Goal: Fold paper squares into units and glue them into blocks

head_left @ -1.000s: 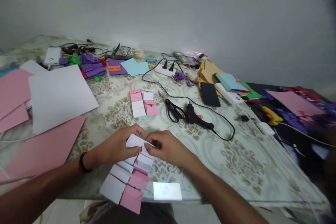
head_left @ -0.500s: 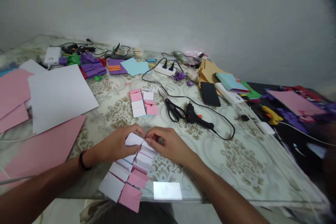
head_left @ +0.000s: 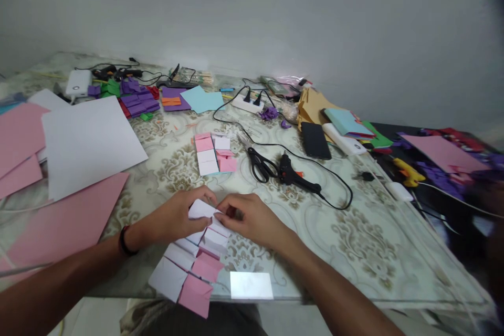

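Observation:
A long folded paper piece (head_left: 170, 279) of white and pink squares hangs partly over the table's front edge. My left hand (head_left: 183, 215) pinches its white upper end between thumb and fingers. From the other side my right hand (head_left: 248, 218) grips the same end, thumb and forefinger closed on a fold close to my left fingertips. Beyond my hands lies a smaller set of pink, white and blue folded papers (head_left: 207, 161). Black scissors (head_left: 262, 165) and a black glue gun (head_left: 297, 176) rest to its right.
Large white (head_left: 92, 142) and pink sheets (head_left: 74, 220) cover the left side. A power strip (head_left: 248, 104) and a dark phone (head_left: 315, 140) sit farther back, and a black cable (head_left: 283, 146) loops around the glue gun. Purple folded papers (head_left: 139, 102) lie at the back left.
My right thumb and fingers have shifted slightly left along the paper's upper end, closer to my left hand. My left hand keeps its hold.

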`<state>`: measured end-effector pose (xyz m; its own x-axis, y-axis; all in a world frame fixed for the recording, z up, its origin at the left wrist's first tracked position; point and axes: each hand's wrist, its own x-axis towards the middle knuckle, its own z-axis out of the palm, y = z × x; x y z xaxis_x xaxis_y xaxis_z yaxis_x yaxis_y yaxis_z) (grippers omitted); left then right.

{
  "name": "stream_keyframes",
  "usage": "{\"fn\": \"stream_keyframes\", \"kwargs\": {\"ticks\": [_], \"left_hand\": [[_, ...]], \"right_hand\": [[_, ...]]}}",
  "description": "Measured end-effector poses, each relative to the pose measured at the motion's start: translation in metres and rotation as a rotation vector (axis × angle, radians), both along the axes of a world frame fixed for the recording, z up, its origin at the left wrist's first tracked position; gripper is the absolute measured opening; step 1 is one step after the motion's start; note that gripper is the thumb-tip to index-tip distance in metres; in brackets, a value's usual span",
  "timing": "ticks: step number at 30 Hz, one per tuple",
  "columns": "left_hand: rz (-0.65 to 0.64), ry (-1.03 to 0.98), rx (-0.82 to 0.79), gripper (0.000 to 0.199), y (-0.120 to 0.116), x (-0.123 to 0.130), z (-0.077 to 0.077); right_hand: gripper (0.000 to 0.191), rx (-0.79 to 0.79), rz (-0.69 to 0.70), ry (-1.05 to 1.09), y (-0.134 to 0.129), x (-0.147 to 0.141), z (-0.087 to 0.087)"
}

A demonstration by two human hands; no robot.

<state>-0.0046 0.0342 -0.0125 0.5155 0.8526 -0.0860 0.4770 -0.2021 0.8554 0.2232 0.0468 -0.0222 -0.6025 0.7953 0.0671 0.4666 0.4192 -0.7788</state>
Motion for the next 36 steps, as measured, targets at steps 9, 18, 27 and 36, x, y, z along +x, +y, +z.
{"fn": "stream_keyframes", "kwargs": {"ticks": [9,18,27,36], "left_hand": [[-0.006,-0.027,0.037,0.027,0.001,-0.003,-0.001],[0.098,-0.038,0.061,0.023,0.005,-0.006,0.005],[0.374,-0.199,0.045,0.028,0.008,-0.012,-0.002],[0.324,-0.23,0.002,0.032,0.009,-0.008,0.003]], "right_hand": [[0.01,0.063,0.025,0.03,0.002,0.002,-0.002],[0.032,0.037,-0.251,0.103,0.016,0.016,0.009],[0.04,-0.271,-0.106,0.473,0.014,0.015,0.006],[0.026,-0.269,-0.193,0.452,0.007,0.004,0.001]]}}
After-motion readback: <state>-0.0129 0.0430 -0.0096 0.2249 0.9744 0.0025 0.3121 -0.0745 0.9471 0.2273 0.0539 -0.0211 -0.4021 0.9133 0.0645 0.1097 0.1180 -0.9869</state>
